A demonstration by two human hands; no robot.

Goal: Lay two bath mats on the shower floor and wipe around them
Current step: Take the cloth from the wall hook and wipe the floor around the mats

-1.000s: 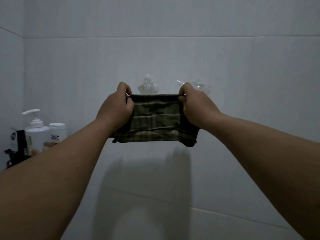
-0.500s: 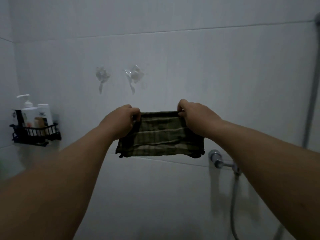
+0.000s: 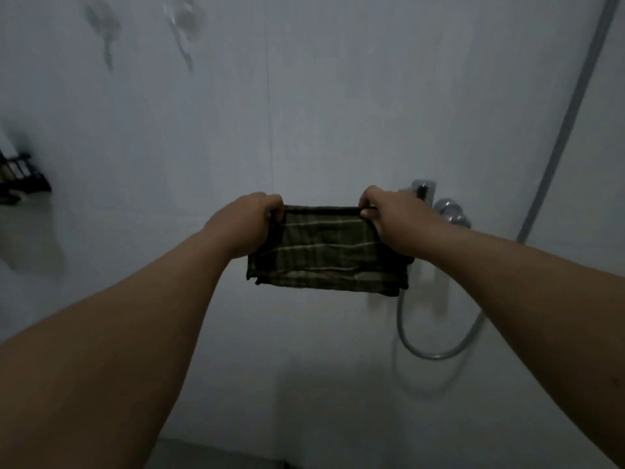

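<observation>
A dark green plaid cloth (image 3: pixel 326 253), folded into a small rectangle, hangs stretched between both hands in front of the white tiled wall. My left hand (image 3: pixel 247 223) pinches its top left corner. My right hand (image 3: pixel 392 220) pinches the top right corner. Both arms reach forward at about mid-height of the frame. No bath mat is in view, and only a sliver of the shower floor shows at the bottom edge.
A chrome shower valve (image 3: pixel 446 206) sits on the wall just right of my right hand, with a grey hose (image 3: pixel 554 157) looping below it. Two clear wall hooks (image 3: pixel 184 18) are at the top left. A black wire caddy (image 3: pixel 22 177) hangs at the far left.
Both hands have carried the cloth down and to the right, away from the hooks and toward the shower valve. The view has tilted downward; the bottles in the caddy have left the frame.
</observation>
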